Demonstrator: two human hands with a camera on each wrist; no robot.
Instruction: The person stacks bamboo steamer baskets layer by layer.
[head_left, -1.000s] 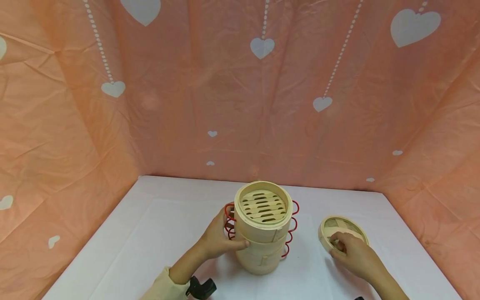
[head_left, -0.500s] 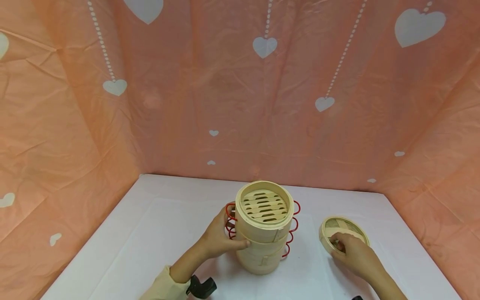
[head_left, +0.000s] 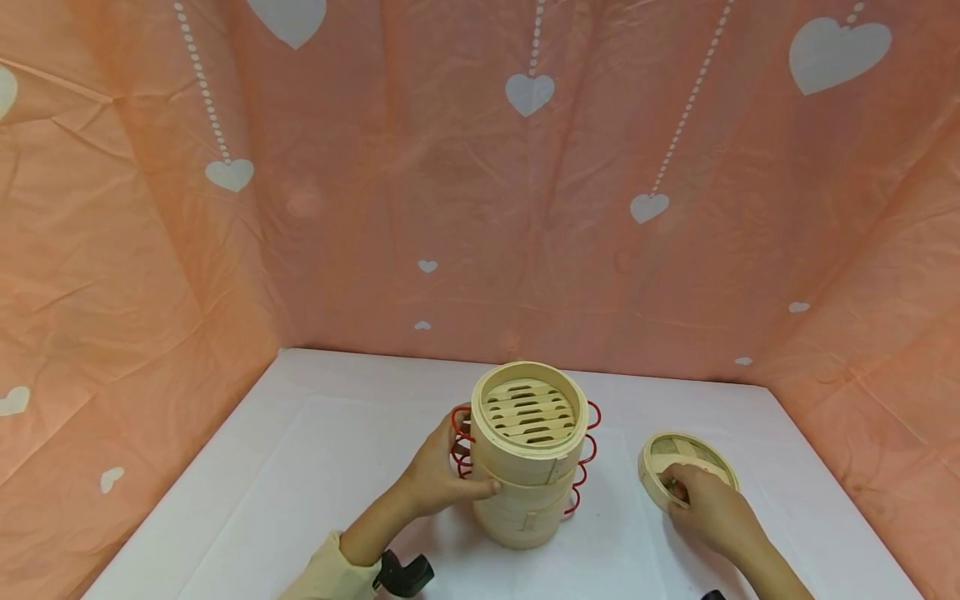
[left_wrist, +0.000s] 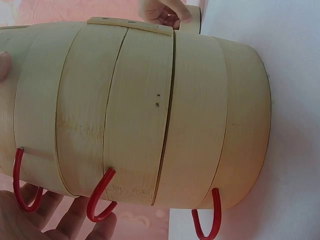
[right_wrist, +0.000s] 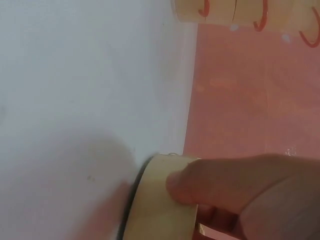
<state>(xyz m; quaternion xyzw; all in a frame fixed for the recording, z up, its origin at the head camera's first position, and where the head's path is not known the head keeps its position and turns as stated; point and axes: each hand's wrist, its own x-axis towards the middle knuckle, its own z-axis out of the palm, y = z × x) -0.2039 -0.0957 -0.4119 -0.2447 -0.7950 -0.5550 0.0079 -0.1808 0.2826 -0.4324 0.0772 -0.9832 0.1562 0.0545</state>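
Observation:
A tall stack of round bamboo steamer baskets (head_left: pixel 517 500) stands on the white table, its slatted top showing. Red loop handles (head_left: pixel 587 448) stick out on both sides. My left hand (head_left: pixel 435 482) grips the stack's left side, thumb across the front and fingers behind by the red loops. To the right is a small round bamboo lid (head_left: pixel 650 477) with a woven inside. My right hand (head_left: pixel 708 508) pinches the near part of its rim. In the right wrist view the thumb presses the lid's outer wall (right_wrist: pixel 160 210), and the other fingers are over the inner side, partly hidden.
A white cloth (head_left: pixel 337 425) covers the table. Peach curtains (head_left: pixel 480 183) with white hearts close in the back and both sides. A black wrist mount (head_left: pixel 405 577) sits below the left sleeve (head_left: pixel 330 571).
Both hands keep their hold on the stack and the lid. The head view shifted very slightly between the first two frames.

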